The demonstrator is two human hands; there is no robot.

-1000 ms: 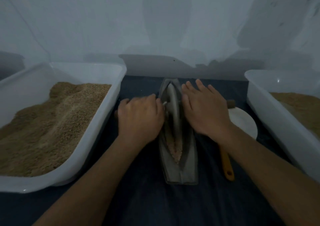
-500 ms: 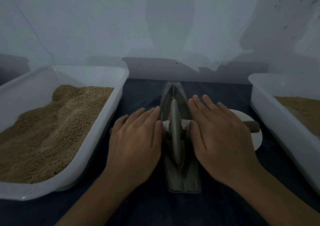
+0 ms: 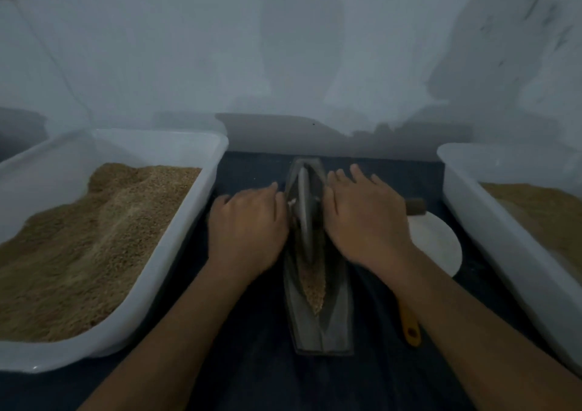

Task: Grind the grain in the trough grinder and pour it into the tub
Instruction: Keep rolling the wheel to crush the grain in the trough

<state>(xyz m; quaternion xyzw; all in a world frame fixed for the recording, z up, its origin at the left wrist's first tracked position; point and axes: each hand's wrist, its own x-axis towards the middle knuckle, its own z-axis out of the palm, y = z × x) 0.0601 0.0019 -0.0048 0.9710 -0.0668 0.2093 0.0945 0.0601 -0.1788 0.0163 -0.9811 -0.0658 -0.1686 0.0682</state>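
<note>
A grey metal trough grinder [image 3: 324,332] lies lengthwise on the dark cloth in front of me. Its grinding wheel [image 3: 304,209] stands in the far half of the trough. Brown grain [image 3: 313,287] lies in the groove behind it. My left hand [image 3: 248,228] rests palm down on the axle left of the wheel. My right hand [image 3: 365,218] presses palm down on the axle at the right, fingers stretched forward. The axle's dark right end [image 3: 415,206] sticks out past that hand. A white tub [image 3: 189,209] at the left is heaped with grain.
A second white tub [image 3: 472,209] with brown grain stands at the right. Between it and the trough lie a white round disc [image 3: 437,247] and a tool with a yellow handle [image 3: 409,325]. A pale wall rises close behind.
Both hands have rolled the wheel away from me, from the middle of the trough to its far half. The grain at the near end shows again.
</note>
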